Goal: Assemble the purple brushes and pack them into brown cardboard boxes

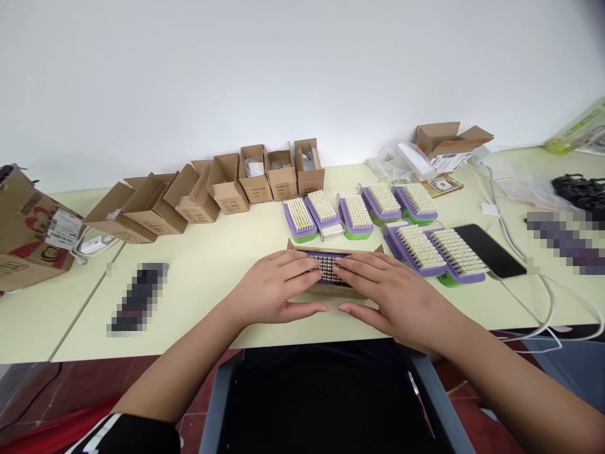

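Observation:
My left hand (276, 287) and my right hand (392, 296) lie side by side over a brown cardboard box (331, 290). Their fingers nearly meet on a brush (326, 268) in the box, which has purple backing and pale bristles facing up. Both thumbs sit low at the box's front side. Hands hide most of the brush. Close to my right hand stand two brushes (418, 249) (456, 255) with cream bristles, purple bodies and green bases. Several similar brushes (357, 211) stand in a row behind the box.
A row of open small cardboard boxes (227, 184) lines the back of the pale table (189, 302). A black phone (489, 251) and white cables (529, 265) lie to the right. A large printed carton (33, 227) sits at far left, and plastic bags (397, 161) lie behind the brushes.

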Motion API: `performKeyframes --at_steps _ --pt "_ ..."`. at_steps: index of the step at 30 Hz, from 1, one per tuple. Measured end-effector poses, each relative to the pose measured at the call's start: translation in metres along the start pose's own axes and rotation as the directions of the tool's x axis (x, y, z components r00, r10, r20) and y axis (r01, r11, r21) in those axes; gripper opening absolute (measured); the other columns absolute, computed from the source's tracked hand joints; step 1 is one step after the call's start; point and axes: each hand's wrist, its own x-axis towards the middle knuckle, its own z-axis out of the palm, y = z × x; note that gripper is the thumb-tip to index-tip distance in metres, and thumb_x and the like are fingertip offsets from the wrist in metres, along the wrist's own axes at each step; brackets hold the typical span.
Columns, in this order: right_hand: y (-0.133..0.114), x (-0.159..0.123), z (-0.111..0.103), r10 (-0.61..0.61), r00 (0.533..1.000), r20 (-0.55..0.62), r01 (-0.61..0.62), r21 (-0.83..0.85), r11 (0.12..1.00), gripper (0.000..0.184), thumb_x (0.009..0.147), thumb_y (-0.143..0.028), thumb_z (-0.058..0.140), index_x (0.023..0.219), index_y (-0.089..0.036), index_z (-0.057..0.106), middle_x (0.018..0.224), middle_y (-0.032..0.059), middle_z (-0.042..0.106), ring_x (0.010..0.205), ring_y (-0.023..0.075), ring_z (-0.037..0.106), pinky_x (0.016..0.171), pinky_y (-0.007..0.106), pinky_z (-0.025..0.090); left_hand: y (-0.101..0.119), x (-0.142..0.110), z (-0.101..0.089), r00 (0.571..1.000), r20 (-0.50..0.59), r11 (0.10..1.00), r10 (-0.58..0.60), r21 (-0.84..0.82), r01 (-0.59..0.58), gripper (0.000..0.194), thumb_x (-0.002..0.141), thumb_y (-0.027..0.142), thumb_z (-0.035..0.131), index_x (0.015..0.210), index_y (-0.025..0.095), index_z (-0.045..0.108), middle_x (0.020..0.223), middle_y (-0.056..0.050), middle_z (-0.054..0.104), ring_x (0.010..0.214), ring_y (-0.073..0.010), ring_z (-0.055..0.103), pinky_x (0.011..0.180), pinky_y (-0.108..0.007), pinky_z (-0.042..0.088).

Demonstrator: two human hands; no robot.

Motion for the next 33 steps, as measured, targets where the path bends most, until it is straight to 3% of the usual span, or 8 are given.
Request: performKeyframes --at_steps 7,12,18,24,26,29,31,33 --pt "0.005 -0.005 0.005 -0.047 0.998 0.042 0.048 -0.019 0.999 0.057 0.11 -0.044 0.066 0.159 -0.015 0.065 0.164 0.0174 0.063 0.151 0.0383 0.064 0.12 0.059 0.061 0.008 0.016 0.009 0.989 0.148 1.0 0.005 0.03 -0.01 0.057 0.107 0.055 0.07 0.138 0.008 0.076 0.142 -0.021 0.078 0.139 -0.0358 0.074 0.121 -0.048 0.062" --pt "0.009 0.005 0.001 -0.047 0.997 0.067 0.046 0.014 0.999 0.054 0.108 -0.044 0.069 0.154 -0.015 0.071 0.158 0.0169 0.069 0.142 0.0386 0.072 0.116 0.059 0.064 0.009 0.018 0.009 0.972 0.223 0.995 -0.075 -0.044 0.087 0.058 0.106 0.056 0.07 0.143 0.011 0.076 0.151 -0.019 0.073 0.144 -0.0338 0.071 0.124 -0.047 0.059" --pt "0.017 0.018 0.0 -0.077 0.992 0.104 0.07 0.068 0.995 0.053 0.107 -0.046 0.07 0.15 -0.016 0.074 0.154 0.0159 0.072 0.137 0.0373 0.075 0.115 0.055 0.066 0.007 0.024 0.001 0.922 0.352 0.969 -0.163 -0.119 0.216 0.065 0.102 0.065 0.072 0.145 0.017 0.076 0.156 -0.013 0.07 0.145 -0.0313 0.071 0.127 -0.044 0.056" --pt "0.02 0.02 0.004 -0.075 0.988 0.134 0.069 0.05 0.996 0.057 0.107 -0.046 0.068 0.153 -0.013 0.071 0.155 0.0185 0.071 0.139 0.038 0.074 0.115 0.055 0.065 0.006 0.029 0.0 0.894 0.407 0.965 -0.188 -0.092 0.245 0.067 0.103 0.066 0.07 0.147 0.016 0.074 0.158 -0.013 0.068 0.147 -0.0304 0.068 0.128 -0.041 0.055" --pt "0.021 0.017 0.003 -0.07 0.992 0.109 0.063 0.069 0.996 0.055 0.107 -0.046 0.069 0.155 -0.018 0.07 0.156 0.0156 0.071 0.142 0.0375 0.072 0.119 0.056 0.062 0.005 0.026 0.004 0.921 0.359 0.975 -0.149 -0.101 0.197 0.059 0.107 0.059 0.068 0.145 0.015 0.074 0.157 -0.014 0.07 0.147 -0.0303 0.069 0.127 -0.042 0.056" --pt "0.024 0.004 0.005 -0.06 0.998 -0.011 0.061 0.119 0.991 0.061 0.106 -0.042 0.073 0.164 -0.029 0.061 0.158 0.01 0.071 0.148 0.0367 0.067 0.126 0.061 0.055 0.0 0.012 0.011 0.986 0.156 0.991 -0.06 -0.112 0.078 0.048 0.107 0.044 0.071 0.148 0.018 0.071 0.15 -0.014 0.076 0.149 -0.0314 0.067 0.13 -0.049 0.054" --pt "0.026 -0.01 0.011 -0.027 0.99 -0.141 0.049 0.158 0.986 0.073 0.103 -0.037 0.078 0.17 -0.037 0.051 0.158 0.0074 0.071 0.152 0.0376 0.064 0.128 0.064 0.052 -0.005 0.0 0.016 0.997 -0.001 0.99 -0.072 -0.121 0.072 0.054 0.104 0.035 0.077 0.156 0.025 0.064 0.151 -0.012 0.075 0.155 -0.033 0.061 0.133 -0.057 0.048" --pt "0.028 -0.024 0.022 0.079 0.963 -0.257 -0.027 0.198 0.98 0.084 0.099 -0.033 0.081 0.174 -0.042 0.043 0.163 0.0075 0.067 0.156 0.0405 0.058 0.128 0.067 0.05 -0.011 -0.013 0.022 0.979 -0.099 0.973 -0.176 -0.17 0.158 0.072 0.101 0.033 0.081 0.167 0.032 0.051 0.164 -0.014 0.064 0.164 -0.036 0.05 0.135 -0.063 0.042"
